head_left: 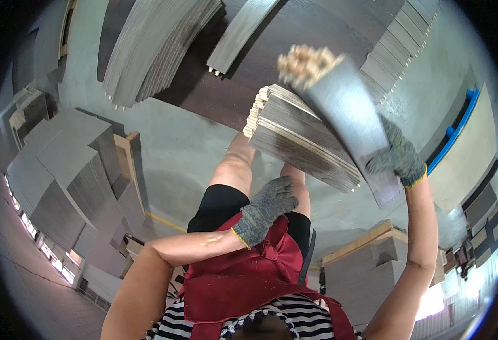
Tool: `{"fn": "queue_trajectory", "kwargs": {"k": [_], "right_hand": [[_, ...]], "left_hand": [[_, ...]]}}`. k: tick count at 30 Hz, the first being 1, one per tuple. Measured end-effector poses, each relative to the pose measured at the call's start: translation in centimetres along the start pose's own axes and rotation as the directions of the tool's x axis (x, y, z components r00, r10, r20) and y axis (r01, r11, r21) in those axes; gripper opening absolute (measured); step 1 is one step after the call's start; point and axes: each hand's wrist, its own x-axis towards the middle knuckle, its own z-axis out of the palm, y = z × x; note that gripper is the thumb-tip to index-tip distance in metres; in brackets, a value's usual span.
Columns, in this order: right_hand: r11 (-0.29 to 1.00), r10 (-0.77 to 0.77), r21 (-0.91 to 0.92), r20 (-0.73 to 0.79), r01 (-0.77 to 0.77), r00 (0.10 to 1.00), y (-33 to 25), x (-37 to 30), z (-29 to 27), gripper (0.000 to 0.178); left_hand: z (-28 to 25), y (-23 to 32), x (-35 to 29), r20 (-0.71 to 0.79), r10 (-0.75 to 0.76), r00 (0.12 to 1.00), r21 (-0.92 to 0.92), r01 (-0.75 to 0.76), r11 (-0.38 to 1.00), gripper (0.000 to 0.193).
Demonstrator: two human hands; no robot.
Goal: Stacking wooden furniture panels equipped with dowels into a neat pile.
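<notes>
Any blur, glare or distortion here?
Head view: motion blur softens the grey piece in the right hand, mostly its pale end; head view: a bright patch at lower right looks blown out; head view: fisheye distortion bows the plank stack at upper left, and corners go dark.

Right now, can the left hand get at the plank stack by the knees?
Probably yes. The left hand seems empty, and the near side of the plank stack looks unblocked. The grey piece in the right hand hides part of the far side in this view.
</notes>
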Motion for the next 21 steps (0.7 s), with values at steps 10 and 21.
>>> {"fn": "queue_trajectory", "kwargs": {"k": [10, 21], "right_hand": [[0.857, -0.102, -0.489, 0.145, 0.161, 0.984, 3.2, 2.1, 3.2, 0.089], [0.818, -0.132, -0.536, 0.178, 0.208, 0.975, 4.2, 3.7, 4.0, 0.088]], "left_hand": [[5.1, -0.6, 6.0, -0.456, -0.494, 0.74, -0.89, -0.376, 0.259, 0.071], [7.5, -5.8, 8.9, -0.639, -0.337, 0.692, -0.749, -0.458, 0.479, 0.077]]}}
